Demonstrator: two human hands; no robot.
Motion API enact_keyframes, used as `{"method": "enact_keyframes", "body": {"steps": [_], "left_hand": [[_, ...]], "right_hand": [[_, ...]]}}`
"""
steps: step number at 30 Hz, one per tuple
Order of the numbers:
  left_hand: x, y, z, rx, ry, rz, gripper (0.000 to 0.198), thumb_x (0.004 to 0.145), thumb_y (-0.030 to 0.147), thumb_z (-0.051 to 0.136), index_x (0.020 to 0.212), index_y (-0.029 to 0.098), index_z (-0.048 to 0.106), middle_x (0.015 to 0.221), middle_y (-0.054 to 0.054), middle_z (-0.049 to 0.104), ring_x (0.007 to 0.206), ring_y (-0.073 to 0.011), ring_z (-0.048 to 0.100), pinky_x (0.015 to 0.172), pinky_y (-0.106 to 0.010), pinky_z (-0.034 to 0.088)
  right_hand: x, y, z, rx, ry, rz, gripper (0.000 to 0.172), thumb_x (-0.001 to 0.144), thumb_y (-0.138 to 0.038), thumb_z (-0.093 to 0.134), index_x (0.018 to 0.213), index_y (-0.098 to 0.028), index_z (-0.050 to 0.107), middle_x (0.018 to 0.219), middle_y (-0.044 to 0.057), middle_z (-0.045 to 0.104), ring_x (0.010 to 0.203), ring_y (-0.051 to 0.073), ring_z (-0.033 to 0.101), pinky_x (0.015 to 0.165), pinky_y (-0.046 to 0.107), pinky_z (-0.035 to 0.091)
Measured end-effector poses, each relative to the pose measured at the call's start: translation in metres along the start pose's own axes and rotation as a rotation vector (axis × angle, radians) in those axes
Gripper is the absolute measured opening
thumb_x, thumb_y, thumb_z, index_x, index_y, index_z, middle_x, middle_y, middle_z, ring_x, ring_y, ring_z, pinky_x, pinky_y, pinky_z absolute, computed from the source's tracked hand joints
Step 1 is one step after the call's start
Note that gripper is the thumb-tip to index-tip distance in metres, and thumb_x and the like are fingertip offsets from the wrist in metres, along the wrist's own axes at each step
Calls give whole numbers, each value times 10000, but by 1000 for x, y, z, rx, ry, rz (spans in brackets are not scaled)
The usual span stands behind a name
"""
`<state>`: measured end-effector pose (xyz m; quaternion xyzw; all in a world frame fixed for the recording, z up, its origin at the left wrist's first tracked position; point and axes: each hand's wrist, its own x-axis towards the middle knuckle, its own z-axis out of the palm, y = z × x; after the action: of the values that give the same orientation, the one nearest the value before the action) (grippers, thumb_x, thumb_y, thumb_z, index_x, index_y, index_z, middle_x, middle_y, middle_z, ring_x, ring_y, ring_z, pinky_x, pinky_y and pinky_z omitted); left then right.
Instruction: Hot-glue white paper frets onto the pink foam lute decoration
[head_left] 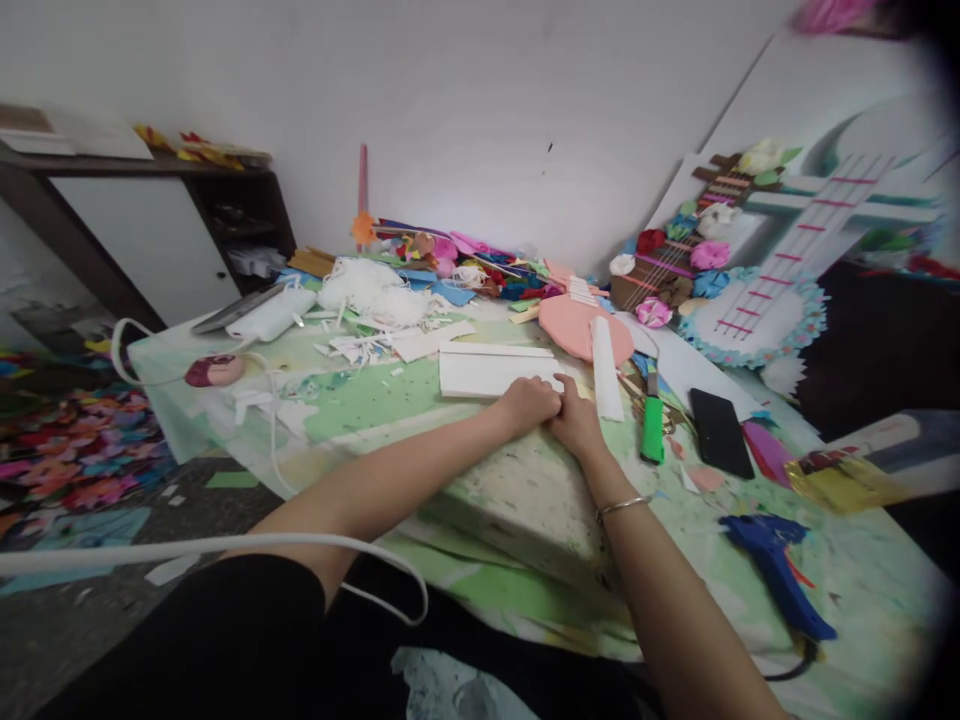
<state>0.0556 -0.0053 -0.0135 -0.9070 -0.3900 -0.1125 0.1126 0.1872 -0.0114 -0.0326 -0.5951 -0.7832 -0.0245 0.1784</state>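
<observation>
A white folded board (487, 372) lies on the table with a raised strip along its far edge. My left hand (529, 402) is closed at the near right corner of this board, knuckles up. Touching it from the right is my right hand (579, 422), also closed, with its index finger bent over the board's right end. My fingertips are partly hidden. Just right of my hands, a long white strip (607, 368) leans across a pink guitar-shaped cutout (568, 325). A green-handled cutter (652, 425) lies beyond the strip.
A blue glue gun (780, 575) and a black phone (721, 432) lie to the right. White shreds (375, 292) and coloured paper pile up at the back. Decorated guitar models (780, 280) lean at the back right. A white cable (300, 541) crosses my left arm.
</observation>
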Motion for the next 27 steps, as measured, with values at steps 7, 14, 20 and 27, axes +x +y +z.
{"method": "enact_keyframes", "body": {"steps": [7,14,20,27], "left_hand": [[-21,-14,-7,49,-20,63,201,869,89,444,881,80,645,843,-152,647,845,-249,611,588,-307,460],[-63,-43,-13,101,-51,67,144,825,53,484,802,83,622,796,-135,616,781,-241,582,573,-310,439],[-102,-72,-22,114,-55,57,165,854,86,469,758,120,600,783,-95,590,738,-193,545,624,-287,430],[-136,-93,-19,-53,42,53,236,911,160,416,783,146,614,811,-64,576,785,-163,533,722,-261,433]], "right_hand": [[2,-1,6,12,31,12,479,782,-217,449,1250,-119,421,921,107,720,782,263,661,679,316,438],[2,-4,4,40,18,19,493,758,-163,460,1248,-139,409,1070,66,700,912,227,660,776,303,467],[1,-7,0,18,-6,35,493,750,-157,464,1241,-138,423,1057,67,704,915,220,660,784,292,463],[-2,-13,-5,-52,-13,27,440,761,-156,462,1200,-139,465,1002,96,708,881,220,655,756,279,447]]}}
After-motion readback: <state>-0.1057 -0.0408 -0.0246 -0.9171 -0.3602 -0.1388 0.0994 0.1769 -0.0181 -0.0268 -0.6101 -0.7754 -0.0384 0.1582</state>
